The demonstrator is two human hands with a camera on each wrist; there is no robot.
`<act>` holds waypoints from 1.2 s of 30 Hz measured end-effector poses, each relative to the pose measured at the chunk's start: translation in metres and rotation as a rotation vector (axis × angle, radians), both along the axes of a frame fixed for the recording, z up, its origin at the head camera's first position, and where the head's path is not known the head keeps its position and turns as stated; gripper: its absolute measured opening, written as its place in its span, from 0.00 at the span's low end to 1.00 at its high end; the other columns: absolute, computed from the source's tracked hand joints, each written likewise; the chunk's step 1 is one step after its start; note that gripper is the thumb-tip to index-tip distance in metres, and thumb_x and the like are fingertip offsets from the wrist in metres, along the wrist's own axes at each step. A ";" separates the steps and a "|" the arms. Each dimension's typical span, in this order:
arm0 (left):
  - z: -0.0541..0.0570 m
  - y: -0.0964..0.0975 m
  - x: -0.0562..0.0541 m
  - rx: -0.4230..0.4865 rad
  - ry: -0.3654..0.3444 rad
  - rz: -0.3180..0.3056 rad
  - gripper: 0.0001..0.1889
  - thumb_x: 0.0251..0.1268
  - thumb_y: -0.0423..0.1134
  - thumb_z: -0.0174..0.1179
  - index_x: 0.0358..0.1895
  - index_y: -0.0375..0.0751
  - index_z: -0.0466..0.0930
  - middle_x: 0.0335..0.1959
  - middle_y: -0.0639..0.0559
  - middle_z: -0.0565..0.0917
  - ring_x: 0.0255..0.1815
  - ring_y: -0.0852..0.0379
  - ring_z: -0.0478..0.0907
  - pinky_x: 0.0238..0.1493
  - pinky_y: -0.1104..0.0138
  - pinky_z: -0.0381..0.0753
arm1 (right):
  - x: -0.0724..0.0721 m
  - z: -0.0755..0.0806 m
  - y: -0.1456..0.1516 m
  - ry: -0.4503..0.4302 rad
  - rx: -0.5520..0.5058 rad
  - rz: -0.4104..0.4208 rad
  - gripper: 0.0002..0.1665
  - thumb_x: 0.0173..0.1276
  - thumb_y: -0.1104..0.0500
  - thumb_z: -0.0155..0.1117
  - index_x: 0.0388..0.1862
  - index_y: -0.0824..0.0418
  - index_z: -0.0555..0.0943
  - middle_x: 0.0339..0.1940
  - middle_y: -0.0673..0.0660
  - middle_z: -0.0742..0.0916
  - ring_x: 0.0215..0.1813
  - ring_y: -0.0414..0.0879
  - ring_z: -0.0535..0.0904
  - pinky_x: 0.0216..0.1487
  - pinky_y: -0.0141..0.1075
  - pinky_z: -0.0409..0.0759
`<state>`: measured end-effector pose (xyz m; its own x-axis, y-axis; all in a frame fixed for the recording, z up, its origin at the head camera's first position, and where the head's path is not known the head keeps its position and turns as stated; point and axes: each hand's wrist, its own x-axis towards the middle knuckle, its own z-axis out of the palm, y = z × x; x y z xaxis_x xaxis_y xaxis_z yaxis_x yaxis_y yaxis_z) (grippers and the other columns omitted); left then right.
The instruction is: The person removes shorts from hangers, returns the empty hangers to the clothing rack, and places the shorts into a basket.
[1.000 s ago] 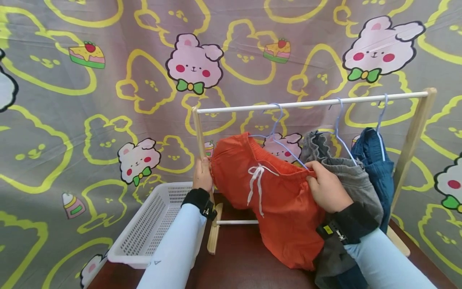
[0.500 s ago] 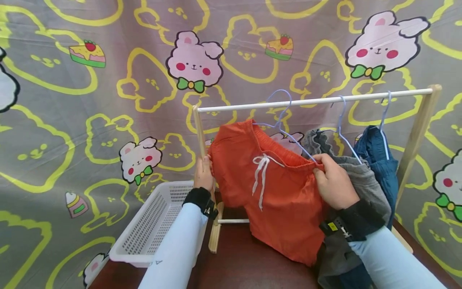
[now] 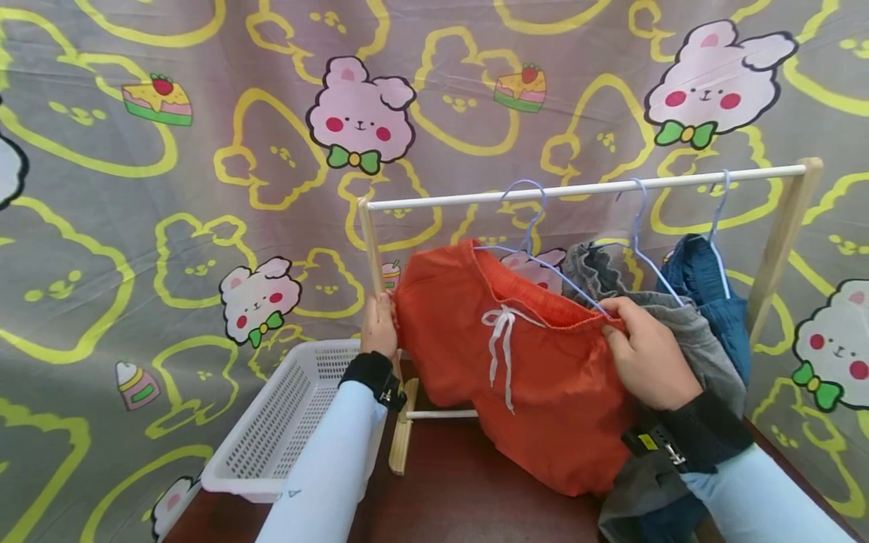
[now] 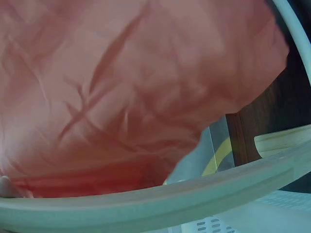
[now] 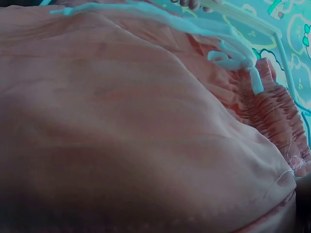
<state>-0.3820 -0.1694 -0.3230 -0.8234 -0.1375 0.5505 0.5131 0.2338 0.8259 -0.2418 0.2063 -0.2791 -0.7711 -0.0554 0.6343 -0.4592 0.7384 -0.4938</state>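
Observation:
Orange shorts (image 3: 543,377) with a white drawstring (image 3: 503,339) hang tilted from a lilac hanger (image 3: 533,226). Its hook loops over the white bar of the clothes rack (image 3: 441,200), with the curve standing a little above the bar. At the right end of the waistband, my right hand (image 3: 648,351) pinches the cloth together with the hanger's tip. My left hand (image 3: 380,326) grips the rack's left wooden post, beside the other edge of the shorts. Orange cloth fills most of the left wrist view, behind the post. Gathered waistband (image 5: 277,114) shows at right in the right wrist view.
Grey pants (image 3: 668,324) and blue pants (image 3: 723,324) hang on lilac hangers farther right. A white perforated basket (image 3: 234,464) stands left of the rack on the dark red-brown table (image 3: 448,483). Patterned cloth (image 3: 204,173) hangs behind everything.
My right hand has shifted right, pulling the waistband's end along. The orange shorts and hanger rose, then sank slightly. My left hand stays on the post.

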 end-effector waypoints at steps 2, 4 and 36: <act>0.000 -0.001 0.001 -0.004 -0.007 0.009 0.23 0.85 0.49 0.33 0.59 0.32 0.65 0.33 0.46 0.68 0.33 0.47 0.68 0.37 0.68 0.69 | 0.004 -0.001 0.002 0.012 0.004 0.003 0.13 0.77 0.66 0.53 0.58 0.66 0.75 0.51 0.68 0.84 0.47 0.63 0.78 0.47 0.64 0.76; -0.001 -0.001 0.001 -0.004 -0.008 0.015 0.22 0.86 0.49 0.33 0.58 0.33 0.66 0.33 0.46 0.68 0.33 0.49 0.68 0.38 0.68 0.69 | 0.008 -0.001 0.005 0.025 0.011 0.002 0.14 0.77 0.66 0.54 0.58 0.66 0.76 0.51 0.68 0.84 0.48 0.63 0.78 0.48 0.64 0.75; 0.004 -0.003 0.003 -0.014 -0.051 -0.012 0.25 0.85 0.52 0.31 0.60 0.33 0.64 0.33 0.50 0.66 0.33 0.47 0.67 0.38 0.63 0.67 | 0.040 -0.022 0.035 -0.149 0.170 0.116 0.14 0.75 0.66 0.59 0.57 0.57 0.80 0.49 0.54 0.85 0.47 0.50 0.80 0.47 0.42 0.83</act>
<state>-0.3794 -0.1722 -0.3193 -0.8519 -0.1203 0.5098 0.4733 0.2400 0.8476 -0.2015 0.2411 -0.3012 -0.8378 -0.2451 0.4879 -0.4770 0.7633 -0.4356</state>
